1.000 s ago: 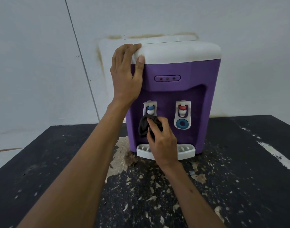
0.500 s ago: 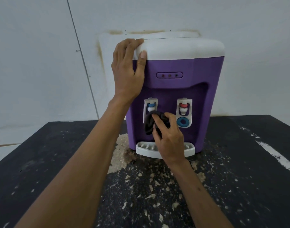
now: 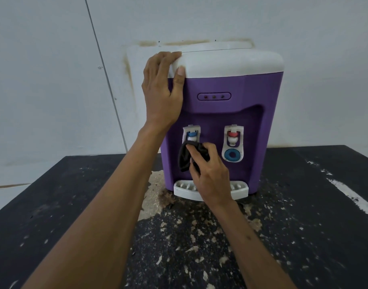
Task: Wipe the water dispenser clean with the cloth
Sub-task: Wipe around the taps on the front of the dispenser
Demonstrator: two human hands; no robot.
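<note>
A purple water dispenser [image 3: 252, 97] with a white top stands on the black table. My left hand [image 3: 161, 94] grips its upper left corner, fingers over the white lid, thumb on the front. My right hand [image 3: 208, 172] holds a bunched black cloth [image 3: 186, 156] against the recessed front, just under the blue-capped left tap [image 3: 191, 135]. The red-capped right tap [image 3: 232, 137] with its blue ring is uncovered. My right wrist hides the middle of the white drip tray [image 3: 240, 189].
The black table [image 3: 53, 205] is worn, with pale flaking patches in front of and left of the dispenser. A white streak runs along its right side. A white wall with brown stains stands right behind the dispenser.
My right hand moved the cloth from under the left tap toward the middle of the recess, then back left under the blue tap. My left hand kept its hold on the corner.
</note>
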